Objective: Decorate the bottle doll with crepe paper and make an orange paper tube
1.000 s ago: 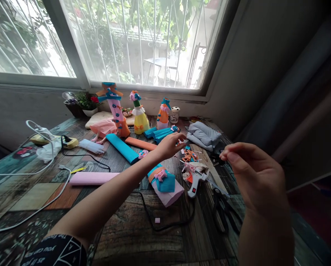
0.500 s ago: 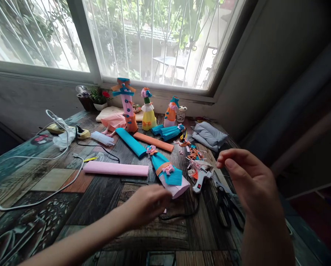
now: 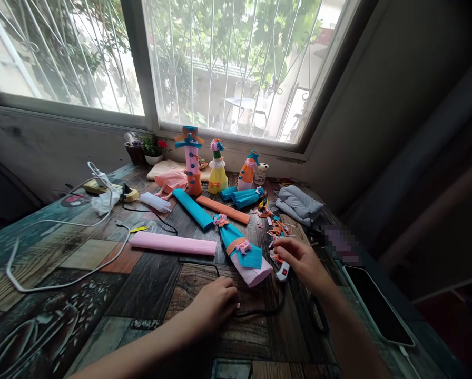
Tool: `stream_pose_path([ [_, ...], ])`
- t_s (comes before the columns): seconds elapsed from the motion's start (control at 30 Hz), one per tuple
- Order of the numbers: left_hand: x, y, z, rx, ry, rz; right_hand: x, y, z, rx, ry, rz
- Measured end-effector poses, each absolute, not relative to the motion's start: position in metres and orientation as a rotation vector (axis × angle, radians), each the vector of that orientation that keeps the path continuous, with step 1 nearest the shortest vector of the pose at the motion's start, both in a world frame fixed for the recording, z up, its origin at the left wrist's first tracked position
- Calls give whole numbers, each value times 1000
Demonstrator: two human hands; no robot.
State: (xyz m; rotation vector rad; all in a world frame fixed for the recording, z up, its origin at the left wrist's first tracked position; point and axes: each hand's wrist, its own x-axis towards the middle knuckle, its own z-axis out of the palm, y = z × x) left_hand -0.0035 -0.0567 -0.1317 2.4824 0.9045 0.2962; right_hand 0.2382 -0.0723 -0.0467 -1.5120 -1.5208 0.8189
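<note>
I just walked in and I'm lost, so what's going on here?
Someone is at a table by a window. Their left hand is low over it, beside a small pink scrap. Their right hand is at the glue gun, partly hiding it; whether either grips anything is unclear. A wrapped piece in blue and pink lies beyond the left hand. A pink roll and blue roll lie to its left; three decorated figures stand at the back.
</note>
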Motion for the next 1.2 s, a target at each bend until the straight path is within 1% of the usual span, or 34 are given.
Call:
stream_pose_path([
  [0.27,-9,-57,-121,2260,917,482,220,34,-63,-1709,-1812,898],
  [0.4,-25,-52,-99,2100,919,629,203,82,-79,-1824,-1937,1103],
  [0.53,-43,-35,-72,1977,917,784,192,99,-91,-1831,-1962,1310],
  [0.7,-59,8,-35,1836,946,1014,192,81,-82,-1651,-1843,1303],
  [0.83,-60,34,1,1750,889,1229,197,46,-53,-1431,-1716,1226],
  [0.93,-53,35,24,1702,762,1382,198,12,-29,-1350,-1676,1199],
  [1.03,-45,26,35,1711,716,1425,193,-21,-9,-1325,-1640,1175],
  [1.2,-45,18,36,1786,809,1423,183,-50,2,-1471,-1762,933],
])
